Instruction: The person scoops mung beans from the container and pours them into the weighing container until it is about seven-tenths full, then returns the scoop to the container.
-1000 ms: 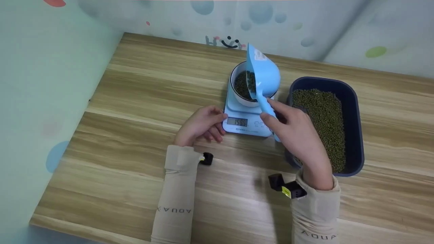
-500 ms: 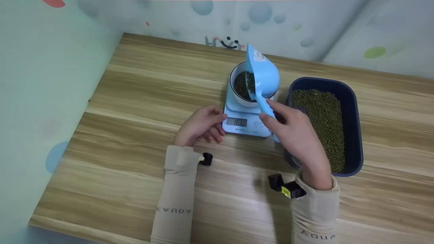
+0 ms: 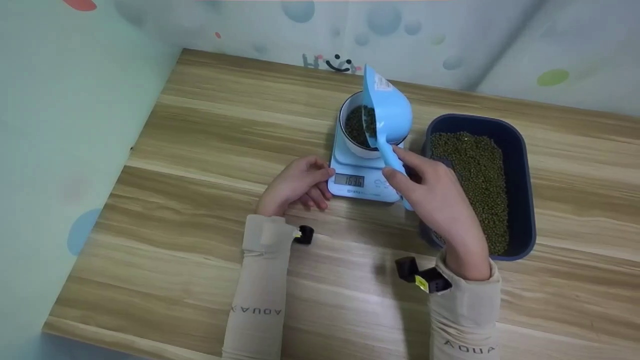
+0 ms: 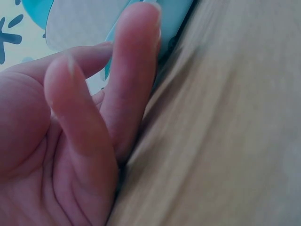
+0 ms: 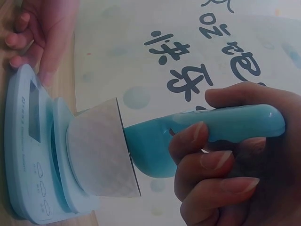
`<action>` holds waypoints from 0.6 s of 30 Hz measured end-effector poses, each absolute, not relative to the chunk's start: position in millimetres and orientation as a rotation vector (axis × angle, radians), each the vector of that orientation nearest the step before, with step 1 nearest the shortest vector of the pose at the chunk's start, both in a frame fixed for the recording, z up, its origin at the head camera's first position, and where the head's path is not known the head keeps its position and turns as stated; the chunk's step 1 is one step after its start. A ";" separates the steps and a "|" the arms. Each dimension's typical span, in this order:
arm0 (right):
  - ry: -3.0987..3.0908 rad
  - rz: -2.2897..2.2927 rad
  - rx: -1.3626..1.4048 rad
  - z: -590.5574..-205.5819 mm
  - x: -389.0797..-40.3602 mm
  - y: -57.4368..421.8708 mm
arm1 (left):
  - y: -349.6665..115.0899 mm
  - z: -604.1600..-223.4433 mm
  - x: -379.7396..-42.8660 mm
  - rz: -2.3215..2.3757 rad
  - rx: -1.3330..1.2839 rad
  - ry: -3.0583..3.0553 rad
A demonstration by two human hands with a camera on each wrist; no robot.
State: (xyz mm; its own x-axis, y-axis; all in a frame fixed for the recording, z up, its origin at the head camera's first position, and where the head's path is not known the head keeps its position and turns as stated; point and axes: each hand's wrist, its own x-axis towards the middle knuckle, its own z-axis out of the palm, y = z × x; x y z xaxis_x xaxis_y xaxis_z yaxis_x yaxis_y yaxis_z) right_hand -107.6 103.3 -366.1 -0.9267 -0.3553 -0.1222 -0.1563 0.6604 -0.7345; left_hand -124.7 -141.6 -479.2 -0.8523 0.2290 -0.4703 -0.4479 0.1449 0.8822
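Observation:
My right hand point(image 3: 440, 195) grips the handle of a light blue scoop point(image 3: 395, 112), thumb and fingers wrapped round it. The scoop is tipped on its side over a white bowl point(image 5: 101, 148) with a dark rim, and green mung beans show inside both. Under the bowl is a light blue kitchen scale point(image 3: 367, 191), its digital display lit with figures. At the scale's front left corner, my left hand point(image 3: 297, 182) holds the edge with thumb and fingertips. In the left wrist view its partly bent fingers point(image 4: 134, 70) lie against the scale's side.
A dark blue tub point(image 3: 522, 200) of mung beans stands right of the scale, partly under my right forearm. The wooden table point(image 3: 200, 165) meets a patterned wall point(image 3: 240, 25) at the back and another wall on the left.
The figures on the scale's display have risen. Both hands, the scoop and the bowl look almost unmoved.

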 end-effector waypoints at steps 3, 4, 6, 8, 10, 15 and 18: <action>2.629 -1.132 -0.417 -366.5 -107.5 103.3 | -141.4 -479.5 -124.4 1.779 -0.200 1.924; 2.630 -1.133 -0.420 -366.6 -107.5 103.3 | -141.3 -479.7 -124.4 1.785 -0.201 1.923; 2.631 -1.137 -0.425 -366.8 -107.4 103.3 | -141.4 -480.8 -124.7 1.796 -0.203 1.916; 2.629 -1.139 -0.427 -366.7 -107.4 103.2 | -141.6 -481.5 -125.2 1.796 -0.212 1.909; 2.628 -1.140 -0.426 -366.6 -107.4 103.2 | -141.7 -481.2 -125.7 1.791 -0.216 1.905; 2.625 -1.143 -0.423 -366.3 -107.4 103.1 | -141.8 -480.3 -125.8 1.781 -0.220 1.906; 2.621 -1.148 -0.423 -366.2 -107.3 102.9 | -141.7 -479.9 -125.0 1.780 -0.214 1.914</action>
State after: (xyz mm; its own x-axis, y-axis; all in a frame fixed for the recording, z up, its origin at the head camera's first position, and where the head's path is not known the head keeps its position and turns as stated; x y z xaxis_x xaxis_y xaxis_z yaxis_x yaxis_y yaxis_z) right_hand -107.3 102.9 -366.2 -0.9270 -0.3588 -0.1096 -0.1628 0.6478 -0.7442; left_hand -125.0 -141.7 -479.9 -0.8556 0.2255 -0.4660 -0.4484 0.1269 0.8848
